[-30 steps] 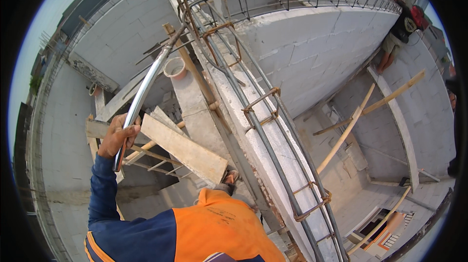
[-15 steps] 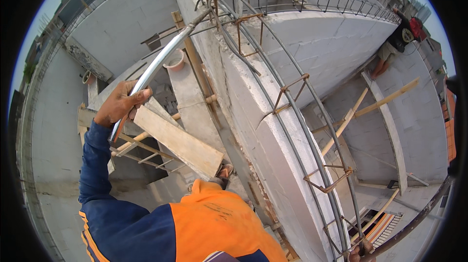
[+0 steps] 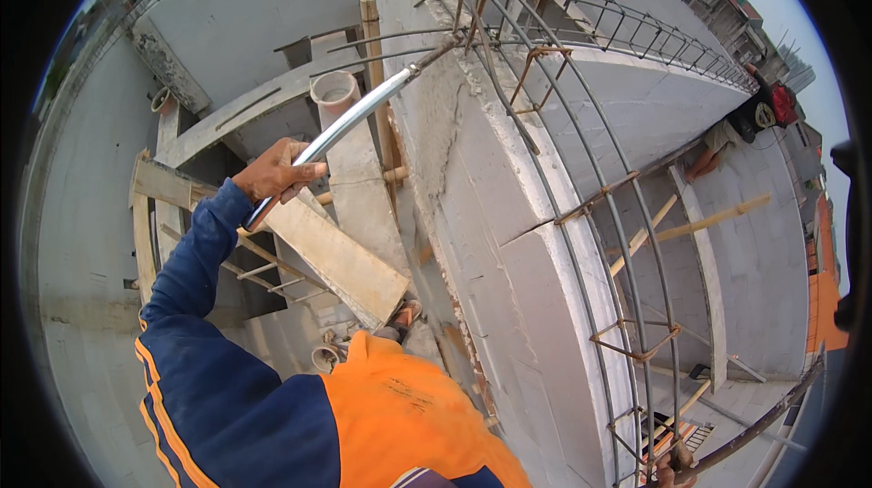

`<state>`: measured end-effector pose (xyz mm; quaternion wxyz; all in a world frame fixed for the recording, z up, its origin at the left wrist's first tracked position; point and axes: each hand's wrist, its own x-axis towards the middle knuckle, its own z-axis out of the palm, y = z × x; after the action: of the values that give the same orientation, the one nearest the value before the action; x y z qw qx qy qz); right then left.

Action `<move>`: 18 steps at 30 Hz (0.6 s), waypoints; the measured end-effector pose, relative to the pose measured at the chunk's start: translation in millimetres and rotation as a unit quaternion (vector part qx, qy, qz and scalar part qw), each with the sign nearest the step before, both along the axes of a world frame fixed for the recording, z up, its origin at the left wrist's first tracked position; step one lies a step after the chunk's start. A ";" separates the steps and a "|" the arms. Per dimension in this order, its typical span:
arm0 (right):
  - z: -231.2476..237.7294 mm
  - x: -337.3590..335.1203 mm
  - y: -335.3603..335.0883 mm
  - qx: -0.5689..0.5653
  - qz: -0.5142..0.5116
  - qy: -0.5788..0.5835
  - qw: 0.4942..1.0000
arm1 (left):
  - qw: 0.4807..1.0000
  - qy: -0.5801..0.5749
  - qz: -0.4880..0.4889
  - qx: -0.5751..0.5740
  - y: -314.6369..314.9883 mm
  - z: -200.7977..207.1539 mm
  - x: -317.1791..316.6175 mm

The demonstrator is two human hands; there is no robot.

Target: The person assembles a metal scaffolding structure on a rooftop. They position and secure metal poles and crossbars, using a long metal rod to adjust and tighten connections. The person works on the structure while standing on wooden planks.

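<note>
My left hand (image 3: 280, 172) is closed round a long silver metal pipe (image 3: 354, 116), held at a slant. Its far end meets a dark rod at the corner of the steel rebar cage (image 3: 610, 187), where several bars cross. That cage runs along the top of a pale block wall (image 3: 568, 279), curving toward me on the right. Low at the right, my right hand (image 3: 674, 466) has its fingers wrapped about the near end of the cage, partly cut off by the lower edge. Beside it a dark curved bar (image 3: 758, 424) runs off to the right.
Below me on the left lie a wooden plank (image 3: 341, 252), a bamboo pole (image 3: 372, 43) and a light bucket (image 3: 334, 93). Bamboo poles (image 3: 713, 217) cross the space right of the wall. Another person (image 3: 758, 111) is by the far right wall.
The view has shifted. My left hand and the pipe sit farther right in it, and the pipe lies at a flatter slant. My right hand stays at the cage's near end.
</note>
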<state>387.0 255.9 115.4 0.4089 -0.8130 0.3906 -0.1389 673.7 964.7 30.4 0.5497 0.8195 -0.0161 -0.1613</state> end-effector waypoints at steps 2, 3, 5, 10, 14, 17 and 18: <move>-0.2 5.5 0.1 -0.006 0.000 0.001 1.000 | 0.999 0.010 0.044 -0.026 -12.1 -38.4 -23.5; -0.5 8.4 0.7 -0.010 -0.003 0.000 1.000 | 0.997 0.017 0.066 -0.036 -21.1 -59.1 -39.1; -0.5 14.1 2.8 -0.020 -0.005 0.001 1.000 | 0.985 0.070 0.131 -0.092 -42.5 -103.7 -69.7; 1.6 24.4 18.7 -0.098 -0.018 0.001 0.995 | 0.940 0.210 0.250 -0.101 -80.3 -227.4 -126.8; -13.1 36.2 52.7 -0.190 -0.024 -0.003 0.981 | 0.857 0.360 0.349 -0.118 -103.2 -328.4 -153.6; -50.4 52.3 88.1 -0.194 0.005 0.032 0.981 | 0.846 0.402 0.349 -0.035 -110.7 -398.6 -158.5; -71.1 59.3 100.8 -0.182 0.017 0.048 0.982 | 0.845 0.412 0.341 -0.019 -109.1 -422.6 -155.3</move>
<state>446.4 356.6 44.3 0.2370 -0.8859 0.3643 -0.1621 518.4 855.5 -392.2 0.5419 0.6207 0.4892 -0.2860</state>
